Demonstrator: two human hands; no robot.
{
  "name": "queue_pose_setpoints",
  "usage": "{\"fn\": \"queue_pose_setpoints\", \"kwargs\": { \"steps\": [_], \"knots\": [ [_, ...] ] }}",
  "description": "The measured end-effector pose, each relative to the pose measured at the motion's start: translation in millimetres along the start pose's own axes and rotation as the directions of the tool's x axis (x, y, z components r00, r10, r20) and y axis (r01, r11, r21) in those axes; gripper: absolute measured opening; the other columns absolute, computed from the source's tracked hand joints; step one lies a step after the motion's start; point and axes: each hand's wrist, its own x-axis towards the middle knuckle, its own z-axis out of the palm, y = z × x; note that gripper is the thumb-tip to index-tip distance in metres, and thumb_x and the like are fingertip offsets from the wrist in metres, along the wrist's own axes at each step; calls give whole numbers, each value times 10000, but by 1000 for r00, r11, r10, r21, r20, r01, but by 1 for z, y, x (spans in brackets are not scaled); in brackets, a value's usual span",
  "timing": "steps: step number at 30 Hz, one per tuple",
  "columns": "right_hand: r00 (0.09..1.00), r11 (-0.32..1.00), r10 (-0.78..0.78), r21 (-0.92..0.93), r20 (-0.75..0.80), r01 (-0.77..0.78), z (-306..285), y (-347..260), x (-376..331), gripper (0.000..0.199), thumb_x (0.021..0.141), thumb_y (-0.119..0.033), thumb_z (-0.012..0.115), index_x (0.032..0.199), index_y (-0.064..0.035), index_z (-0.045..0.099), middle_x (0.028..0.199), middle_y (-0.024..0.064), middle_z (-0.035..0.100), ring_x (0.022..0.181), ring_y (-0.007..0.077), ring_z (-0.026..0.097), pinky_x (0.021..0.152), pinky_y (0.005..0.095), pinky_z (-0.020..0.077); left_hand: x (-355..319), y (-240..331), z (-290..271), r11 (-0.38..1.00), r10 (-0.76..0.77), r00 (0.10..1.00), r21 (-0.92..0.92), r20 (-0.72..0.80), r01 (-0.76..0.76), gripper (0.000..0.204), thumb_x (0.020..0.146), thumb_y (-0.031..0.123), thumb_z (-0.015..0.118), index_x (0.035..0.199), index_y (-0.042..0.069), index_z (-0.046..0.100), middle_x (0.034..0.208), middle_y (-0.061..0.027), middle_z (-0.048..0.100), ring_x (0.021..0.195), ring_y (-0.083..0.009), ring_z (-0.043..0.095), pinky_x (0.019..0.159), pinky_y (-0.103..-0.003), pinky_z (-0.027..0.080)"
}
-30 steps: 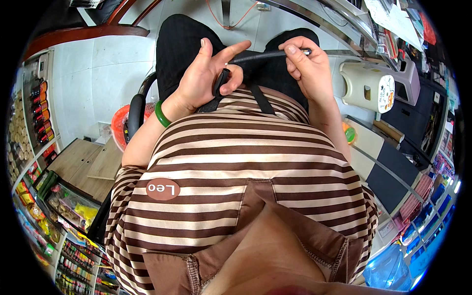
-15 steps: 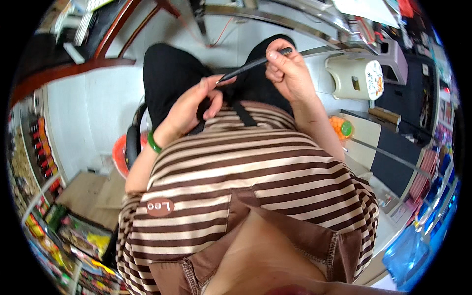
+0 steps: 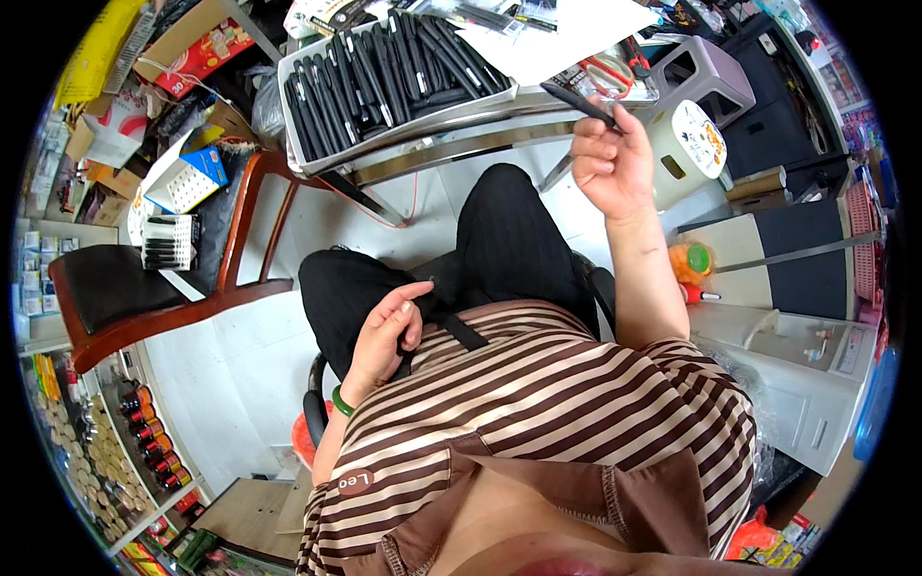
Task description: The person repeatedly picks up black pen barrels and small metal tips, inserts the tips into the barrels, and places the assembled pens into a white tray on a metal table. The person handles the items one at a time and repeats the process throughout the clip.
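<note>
Black and slim, the probably plastic pen-like stick [image 3: 577,104] was pinched near one end in the bare right hand [image 3: 613,168], far right, likely light, stiff, slick, best held mid-barrel; the bare left hand [image 3: 384,331], nearer, well apart, half-curled, contents unclear.

1. My right hand [image 3: 619,171] hides the near end of the black pen [image 3: 576,103].
2. My left hand [image 3: 386,331] curls over its palm; I cannot tell whether anything sits inside.
3. In the white tray [image 3: 399,133], the black pens [image 3: 375,77] overlap, partly hiding one another.
4. The white paper [image 3: 567,43] runs off the top edge and covers whatever lies beneath.
5. The yellow bag [image 3: 98,48] is cut by the dark round rim.
6. My body covers the chair's seat.
7. The pale packs [image 3: 43,274] at far left are too small to identify.
</note>
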Motion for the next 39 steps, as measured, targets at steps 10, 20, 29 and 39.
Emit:
{"fn": "queue_pose_setpoints", "kwargs": {
  "steps": [10, 20, 29, 39],
  "knots": [
    [893, 582, -450, -756, 7, 299, 24, -36, 31, 219, 886, -238, 438, 889, -38, 527, 603, 1, 465, 495, 51, 342, 439, 187, 265, 94, 92, 55, 285, 434, 885, 906, 170, -314, 408, 822, 88, 535, 1227, 110, 482, 548, 26, 415, 513, -68, 410, 504, -231, 365],
    [895, 10, -369, -962, 251, 274, 33, -39, 113, 199, 781, -235, 601, 873, -60, 576, 692, -6, 568, 601, 48, 496, 517, 177, 372, 218, 155, 103, -472, 326, 912, 879, 248, -70, 523, 869, 438, 420, 1317, 183, 331, 654, -174, 600, 644, -347, 596, 591, -428, 471],
    [864, -335, -366, -915, 345, 223, 3, -16, 178, 261, 785, -308, 567, 811, -49, 585, 618, 95, 610, 619, 241, 615, 601, 322, 475, 221, 151, 108, -481, 252, 956, 877, 148, -9, 532, 877, 463, 366, 1316, 162, 349, 718, -143, 628, 695, -303, 619, 616, -412, 488],
    [843, -512, -364, -841, 395, 173, 4, -12, 183, 214, 789, -264, 595, 806, -52, 568, 628, 75, 600, 600, 205, 597, 582, 307, 461, 224, 151, 102, -469, 273, 947, 883, 169, -22, 538, 876, 475, 357, 1313, 160, 360, 721, -134, 632, 688, -300, 620, 609, -408, 492]
  ]
}}
